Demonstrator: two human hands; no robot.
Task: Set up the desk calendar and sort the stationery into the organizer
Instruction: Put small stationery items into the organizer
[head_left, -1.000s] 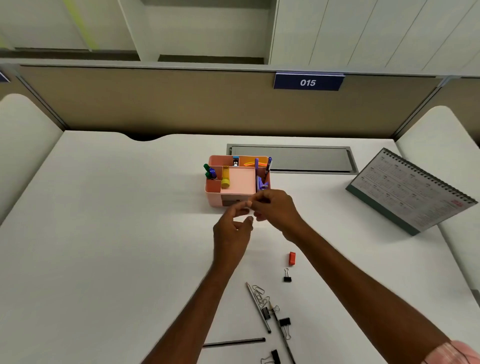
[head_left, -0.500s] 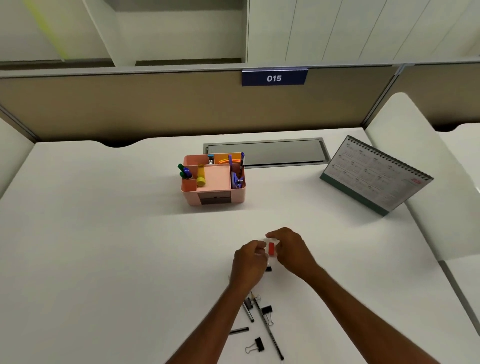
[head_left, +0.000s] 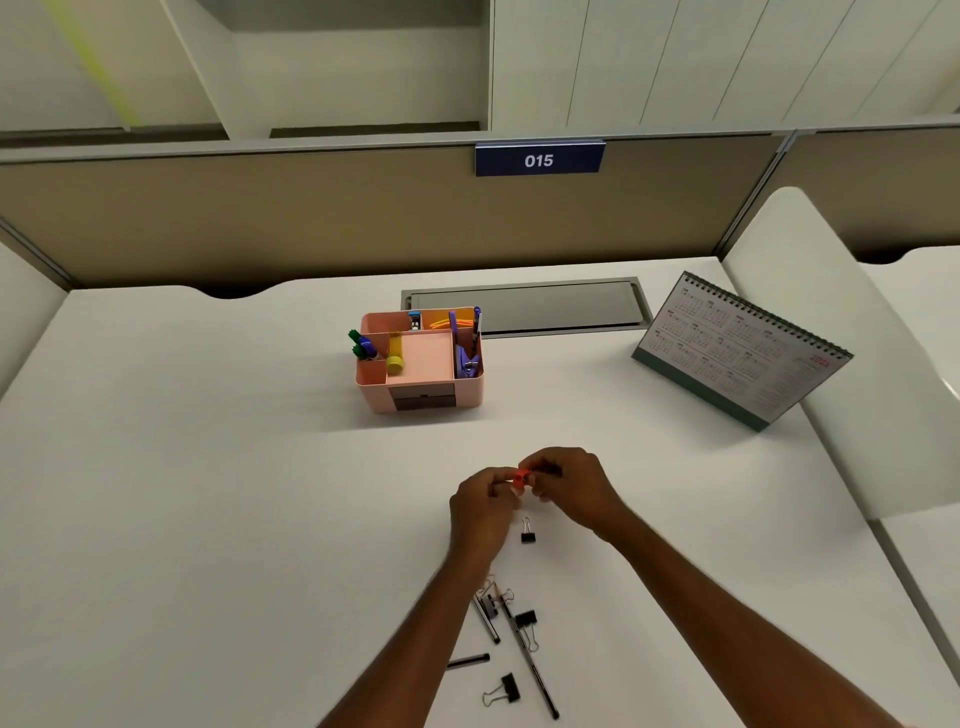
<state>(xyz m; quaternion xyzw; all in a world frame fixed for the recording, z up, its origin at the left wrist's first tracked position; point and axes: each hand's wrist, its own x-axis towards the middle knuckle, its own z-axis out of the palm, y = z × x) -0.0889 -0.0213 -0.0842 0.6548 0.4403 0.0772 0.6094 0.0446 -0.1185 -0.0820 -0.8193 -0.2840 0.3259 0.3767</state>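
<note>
**Head view: both hands pinch a small red piece over the desk**

Just below the centre of the frame, the left hand (head_left: 480, 506) and right hand (head_left: 574, 491) meet above the desk (head_left: 208, 467). Their curled fingers pinch a small red piece (head_left: 521, 477) between them. It is too small to tell what it is.

A black binder clip (head_left: 528, 535) lies on the desk just below the hands. Further down, near the lower edge, two dark pens (head_left: 525, 657) lie among more clips (head_left: 504, 691), and a short dark stick (head_left: 467, 661) lies to their left.

The pink organizer (head_left: 371, 395) stands above the hands, well apart from them. Markers (head_left: 362, 345) sit in its left compartment and a yellow tube (head_left: 395, 357) lies beside them. Purple tools (head_left: 466, 358) are in the right compartment.

The calendar (head_left: 737, 353) stands propped open at the right of the frame, near the desk's edge. A metal hatch (head_left: 524, 306) is set in the desk behind the organizer. A blue sign (head_left: 539, 160) reading 015 hangs on the partition above.
</note>
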